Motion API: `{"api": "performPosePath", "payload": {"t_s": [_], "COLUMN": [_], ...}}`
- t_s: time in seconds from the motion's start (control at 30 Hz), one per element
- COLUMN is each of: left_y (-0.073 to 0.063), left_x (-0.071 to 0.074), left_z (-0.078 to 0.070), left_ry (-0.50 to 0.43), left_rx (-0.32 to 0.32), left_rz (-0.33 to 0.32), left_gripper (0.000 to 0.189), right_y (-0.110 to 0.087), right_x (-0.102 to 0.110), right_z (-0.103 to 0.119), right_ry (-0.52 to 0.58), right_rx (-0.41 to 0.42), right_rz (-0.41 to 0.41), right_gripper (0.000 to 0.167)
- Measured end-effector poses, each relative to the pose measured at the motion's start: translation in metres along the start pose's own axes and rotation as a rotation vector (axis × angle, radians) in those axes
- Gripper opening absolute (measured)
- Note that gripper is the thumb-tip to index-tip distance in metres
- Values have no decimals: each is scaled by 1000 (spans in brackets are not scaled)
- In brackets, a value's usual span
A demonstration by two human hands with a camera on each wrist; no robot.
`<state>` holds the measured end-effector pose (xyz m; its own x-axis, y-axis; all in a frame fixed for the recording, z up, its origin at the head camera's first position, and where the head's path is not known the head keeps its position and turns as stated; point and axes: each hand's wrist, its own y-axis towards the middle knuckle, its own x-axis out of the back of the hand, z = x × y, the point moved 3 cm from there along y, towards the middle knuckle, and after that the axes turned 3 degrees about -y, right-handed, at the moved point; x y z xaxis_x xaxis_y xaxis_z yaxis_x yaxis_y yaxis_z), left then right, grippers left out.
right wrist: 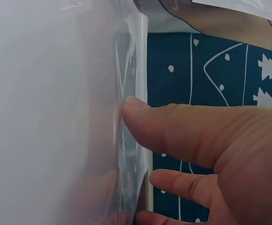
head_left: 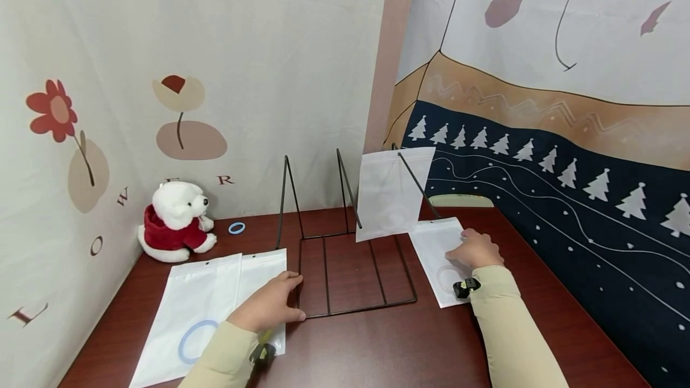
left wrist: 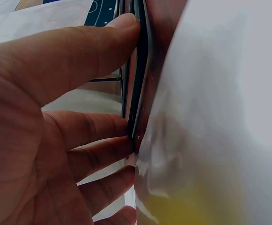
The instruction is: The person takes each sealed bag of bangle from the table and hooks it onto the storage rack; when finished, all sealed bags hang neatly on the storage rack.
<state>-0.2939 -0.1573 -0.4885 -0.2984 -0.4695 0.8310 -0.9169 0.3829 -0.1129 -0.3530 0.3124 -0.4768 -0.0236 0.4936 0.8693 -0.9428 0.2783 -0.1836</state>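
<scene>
My left hand (head_left: 272, 302) touches the front left corner of a black wire rack (head_left: 356, 310), thumb and fingertips against its bar in the left wrist view. The rack has upright wire loops at the back. From its right loop hangs a white pouch (head_left: 393, 196). My right hand (head_left: 477, 250) is over another white pouch (head_left: 428, 241) lying right of the rack. In the right wrist view the thumb (right wrist: 173, 126) rests on this pouch's clear side, the fingertips right at its edge. A pale ring (head_left: 447, 277) shows on the lying pouch.
Left of the rack, overlapping white pouches (head_left: 167, 310) lie on the brown table (head_left: 388, 346), one with a large blue ring (head_left: 196, 341). A white plush bear (head_left: 178, 220) in red sits behind them, near a small blue ring (head_left: 236, 228). Printed cloth walls (head_left: 291, 76) stand behind.
</scene>
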Motion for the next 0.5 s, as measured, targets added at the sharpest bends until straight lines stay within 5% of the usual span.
{"api": "performPosePath", "payload": {"t_s": [0.5], "left_y": [0], "left_x": [-1], "left_z": [1], "left_ry": [3], "left_rx": [-7], "left_rz": [-4], "left_gripper": [84], "right_y": [3], "right_x": [0], "right_z": [-2], "right_ry": [-1], "right_rx": [-58], "right_rz": [22], "right_gripper": [87]}}
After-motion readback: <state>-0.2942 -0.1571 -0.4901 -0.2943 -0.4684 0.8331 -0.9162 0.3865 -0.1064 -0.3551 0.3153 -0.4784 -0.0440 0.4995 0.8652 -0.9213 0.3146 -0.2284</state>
